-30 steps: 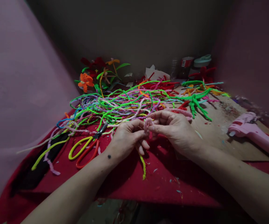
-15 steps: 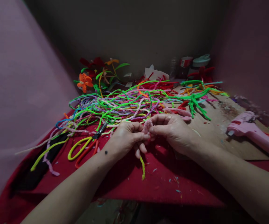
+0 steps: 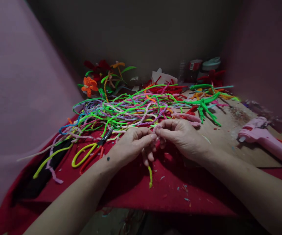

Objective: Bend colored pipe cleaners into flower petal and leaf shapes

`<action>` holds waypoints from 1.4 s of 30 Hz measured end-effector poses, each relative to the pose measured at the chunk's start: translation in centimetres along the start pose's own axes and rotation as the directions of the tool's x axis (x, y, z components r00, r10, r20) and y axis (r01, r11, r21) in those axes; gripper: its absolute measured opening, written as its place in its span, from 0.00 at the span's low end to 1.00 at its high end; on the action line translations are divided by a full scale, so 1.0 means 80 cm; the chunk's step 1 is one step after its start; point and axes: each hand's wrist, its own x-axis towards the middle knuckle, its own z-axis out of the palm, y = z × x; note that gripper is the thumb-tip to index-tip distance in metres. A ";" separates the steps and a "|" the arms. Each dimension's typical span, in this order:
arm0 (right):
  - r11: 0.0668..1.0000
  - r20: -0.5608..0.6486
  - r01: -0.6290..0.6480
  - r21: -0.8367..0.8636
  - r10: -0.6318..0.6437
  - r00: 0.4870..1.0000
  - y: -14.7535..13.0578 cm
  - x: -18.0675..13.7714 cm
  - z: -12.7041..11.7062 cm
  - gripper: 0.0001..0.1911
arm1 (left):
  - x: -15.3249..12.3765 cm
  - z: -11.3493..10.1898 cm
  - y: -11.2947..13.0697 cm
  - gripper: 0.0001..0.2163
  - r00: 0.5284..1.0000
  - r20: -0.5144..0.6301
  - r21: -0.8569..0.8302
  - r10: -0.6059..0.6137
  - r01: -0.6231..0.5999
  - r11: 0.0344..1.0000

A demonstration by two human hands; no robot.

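Note:
Between my two hands is a small pink fuzzy pipe cleaner (image 3: 157,128), pinched at the fingertips and mostly covered by them. My left hand (image 3: 138,143) is closed, its thumb and forefinger meeting at the pink piece. My right hand (image 3: 177,133) is closed on the same piece from the other side. A yellow-green pipe cleaner end (image 3: 150,176) points down from below my left fingers; whether I hold it or it lies on the cloth, I cannot tell. Scissors (image 3: 88,153) with yellow and red handles lie left of my left hand.
A tangled heap of coloured pipe cleaners (image 3: 126,109) spreads beyond my hands. At right, a pink glue gun (image 3: 265,137) rests on a cardboard sheet (image 3: 225,133). Fuzzy flowers (image 3: 89,86) stand at the back left. Scraps dot the red cloth (image 3: 175,195).
The pink piece shows less now, with my right thumb and fingers folded further over it. My left thumb has straightened and shifted slightly upward.

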 end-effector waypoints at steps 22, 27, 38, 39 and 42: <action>0.996 -0.102 0.074 -0.043 -0.078 0.992 0.004 -0.003 0.006 0.03 | 0.001 0.002 0.000 0.06 0.988 -0.157 -0.052 -0.010 0.002 0.999; 0.995 -0.122 0.030 0.094 -0.019 0.992 0.004 -0.003 0.010 0.08 | 0.002 0.011 0.000 0.04 0.969 -0.232 0.047 0.086 -0.077 0.996; 0.980 -0.099 0.071 0.188 -0.053 0.994 0.010 -0.002 0.008 0.09 | 0.001 0.014 -0.004 0.04 0.964 -0.238 -0.073 0.115 -0.136 0.988; 0.986 -0.118 0.101 0.133 -0.086 0.989 0.008 -0.001 0.008 0.10 | 0.002 0.012 -0.005 0.05 0.971 -0.211 -0.107 0.112 -0.137 0.985; 0.979 -0.134 0.199 -0.030 -0.202 0.970 0.003 0.001 0.007 0.09 | 0.004 0.004 -0.009 0.05 0.989 -0.121 -0.203 0.080 -0.104 0.974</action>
